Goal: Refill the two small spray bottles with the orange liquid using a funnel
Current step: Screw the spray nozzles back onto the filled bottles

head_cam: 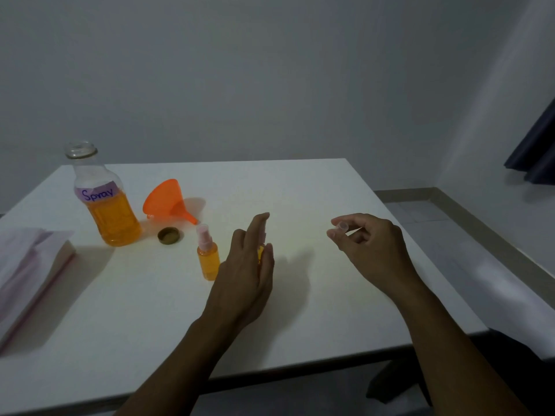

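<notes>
**Bench contents, refill station**

One spray bottle (207, 259), orange-filled, is stood upright on the white bench (300, 190). A second bottle (260, 253) is gripped by the left hand (247, 265), largely hidden. A clear cap (342, 226) is pinched in the right hand (368, 241). Open supply bottle (103, 202), funnel (166, 201) on its side, and lid (170, 235) are placed far left.

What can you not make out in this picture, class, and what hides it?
- Second small spray bottle: head view, almost wholly hidden behind the left hand.
- Small clear cap in the right hand: too small and blurred.
- Pale stack of paper: cut by the left edge.
</notes>
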### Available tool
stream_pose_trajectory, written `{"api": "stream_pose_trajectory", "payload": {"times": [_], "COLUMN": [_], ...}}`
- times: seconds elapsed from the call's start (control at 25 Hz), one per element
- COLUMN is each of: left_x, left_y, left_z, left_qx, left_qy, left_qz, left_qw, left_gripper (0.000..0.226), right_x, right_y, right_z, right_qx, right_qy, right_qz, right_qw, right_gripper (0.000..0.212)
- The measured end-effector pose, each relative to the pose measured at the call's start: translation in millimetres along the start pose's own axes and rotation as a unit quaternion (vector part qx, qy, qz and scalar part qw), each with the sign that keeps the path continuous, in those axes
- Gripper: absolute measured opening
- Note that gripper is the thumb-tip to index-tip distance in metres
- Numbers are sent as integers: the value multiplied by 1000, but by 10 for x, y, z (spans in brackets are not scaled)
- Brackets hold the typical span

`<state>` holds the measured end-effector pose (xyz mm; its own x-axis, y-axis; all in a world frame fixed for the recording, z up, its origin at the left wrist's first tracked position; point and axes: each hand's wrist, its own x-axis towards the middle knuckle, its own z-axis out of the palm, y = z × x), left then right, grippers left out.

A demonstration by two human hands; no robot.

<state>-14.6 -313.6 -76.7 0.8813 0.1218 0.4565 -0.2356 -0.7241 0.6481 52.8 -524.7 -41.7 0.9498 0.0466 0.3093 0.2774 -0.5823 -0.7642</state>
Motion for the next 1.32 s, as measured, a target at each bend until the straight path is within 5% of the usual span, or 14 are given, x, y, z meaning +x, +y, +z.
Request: {"api": "stream_pose_trajectory", "payload": {"times": [0.32, 0.6, 0.88, 1.32], "left_x": [11, 36, -88, -159], "left_y": [2, -36, 25, -47], "left_z": [24, 60, -92, -378], "left_qx": [88, 82, 6, -39], "left_qy": [59, 71, 19, 2], "left_qz": [-4, 19, -13, 45], "left_qw": [994, 994, 1000, 998], "left_gripper": [54, 37, 37, 55], "right_x": [-15, -29, -117, -210], "right_y": [-16, -46, -350, -616], "right_z": [-38, -49, 62, 390], "right_qx": [-17, -21, 206, 211], "right_qy": [12, 15, -65, -139], "right_qz": [-15, -22, -19, -51], "right_qw": [1000, 999, 976, 966], "right_gripper": [22, 24, 26, 29]}}
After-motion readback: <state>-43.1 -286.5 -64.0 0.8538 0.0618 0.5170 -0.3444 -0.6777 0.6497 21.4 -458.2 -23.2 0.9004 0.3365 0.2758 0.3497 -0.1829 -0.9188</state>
